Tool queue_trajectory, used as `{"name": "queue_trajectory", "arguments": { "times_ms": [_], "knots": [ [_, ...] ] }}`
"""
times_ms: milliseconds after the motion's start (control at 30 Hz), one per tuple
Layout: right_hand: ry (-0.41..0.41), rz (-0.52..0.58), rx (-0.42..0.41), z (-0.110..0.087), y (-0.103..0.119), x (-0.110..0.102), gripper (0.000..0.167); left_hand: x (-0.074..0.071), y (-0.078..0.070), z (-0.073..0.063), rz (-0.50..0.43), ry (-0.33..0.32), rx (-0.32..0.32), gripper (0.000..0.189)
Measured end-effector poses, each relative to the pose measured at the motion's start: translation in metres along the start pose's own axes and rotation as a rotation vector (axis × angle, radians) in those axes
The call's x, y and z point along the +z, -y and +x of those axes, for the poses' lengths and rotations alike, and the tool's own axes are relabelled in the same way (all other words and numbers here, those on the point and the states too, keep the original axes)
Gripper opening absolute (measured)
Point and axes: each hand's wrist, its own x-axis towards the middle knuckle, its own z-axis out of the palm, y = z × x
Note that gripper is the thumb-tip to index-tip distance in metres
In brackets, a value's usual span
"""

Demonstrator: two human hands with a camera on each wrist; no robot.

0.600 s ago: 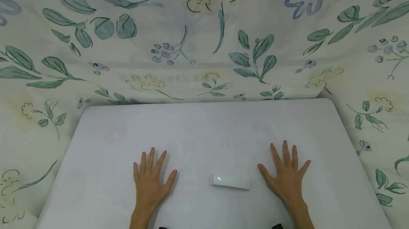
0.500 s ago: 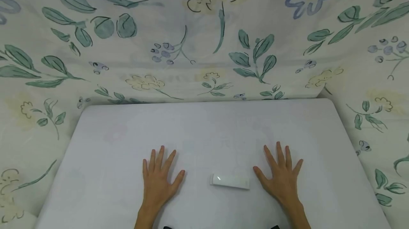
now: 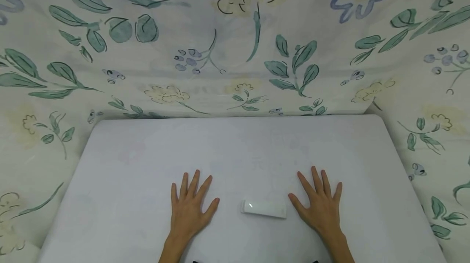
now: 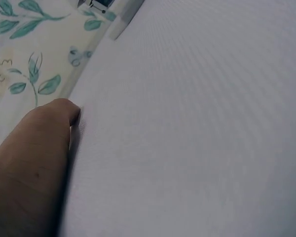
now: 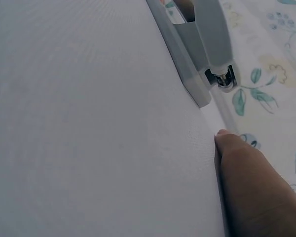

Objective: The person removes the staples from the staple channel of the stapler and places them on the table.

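Observation:
A white stapler (image 3: 263,208) lies on the white table (image 3: 235,144), between my two hands. In the right wrist view the stapler (image 5: 214,39) shows its base, its raised upper arm and a metal tip. Only one end of the stapler (image 4: 127,19) enters the left wrist view at the top. My left hand (image 3: 189,210) rests palm down left of it, fingers spread, apart from it. To its right my right hand (image 3: 321,210) rests the same way, its thumb nearest the stapler and not touching. Each wrist view shows part of its own hand at the lower edge.
Cloth with a leaf and flower print (image 3: 242,79) hangs behind the table and along both sides. The table's far edge has rounded corners. Small dark bits of the wrist gear (image 3: 315,261) show at the bottom edge.
Both hands have slid inward toward the stapler, the left one to the right and the right one to the left. The stapler has stayed in its place.

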Motion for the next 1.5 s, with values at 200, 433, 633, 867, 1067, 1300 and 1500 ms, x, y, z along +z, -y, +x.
{"name": "queue_trajectory", "arguments": {
  "times_ms": [200, 433, 633, 867, 1067, 1300, 1500],
  "knots": [
    [0.032, 0.029, 0.010, 0.001, 0.001, -0.002, 0.070, -0.001, -0.006, 0.000, -0.081, 0.007, 0.012, 0.064],
    [0.053, 0.107, -0.065, 0.017, 0.013, -0.020, 0.056, -0.001, -0.021, 0.001, -0.180, 0.043, 0.144, 0.064],
    [0.134, 0.123, -0.231, 0.037, 0.045, -0.040, 0.050, 0.004, -0.032, 0.002, -0.183, 0.058, 0.226, 0.065],
    [0.277, 0.144, -0.473, 0.048, 0.083, -0.042, 0.056, 0.012, -0.043, 0.003, -0.193, 0.043, 0.343, 0.051],
    [0.327, 0.106, -0.622, 0.046, 0.101, -0.037, 0.045, 0.016, -0.043, 0.002, -0.172, 0.027, 0.401, 0.046],
    [0.297, 0.075, -0.672, 0.044, 0.108, -0.036, 0.036, 0.015, -0.045, 0.003, -0.127, 0.013, 0.415, 0.048],
    [0.260, 0.057, -0.706, 0.043, 0.110, -0.033, 0.035, 0.015, -0.045, 0.001, -0.125, 0.014, 0.403, 0.046]
  ]
}}
